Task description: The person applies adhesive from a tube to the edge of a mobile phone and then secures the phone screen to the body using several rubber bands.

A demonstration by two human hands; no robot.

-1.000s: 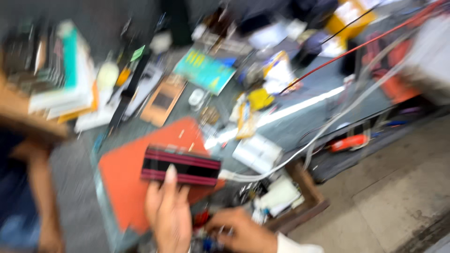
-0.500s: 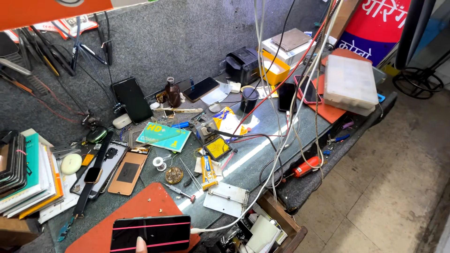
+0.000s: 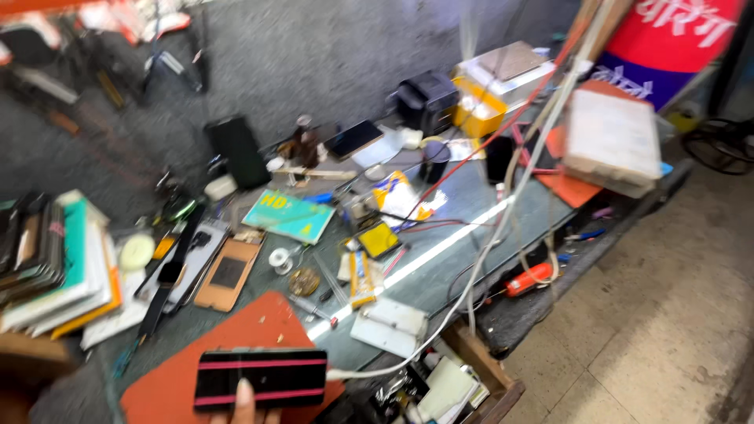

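Note:
A black phone with two pink stripes sits at the bottom edge of the view, over an orange mat. One fingertip of my left hand reaches up over the phone's lower edge; the rest of that hand is out of frame below. My right hand is not in view. A white cable runs off from just right of the phone.
The cluttered glass-topped workbench holds a book stack at left, a brown phone back, a teal booklet, small parts and tools. A white box sits far right. An open drawer juts out below; tiled floor lies right.
The view has swung up and steadied on the bench. Both hands, visible at the phone one second ago, have dropped out of frame except for one fingertip on the phone.

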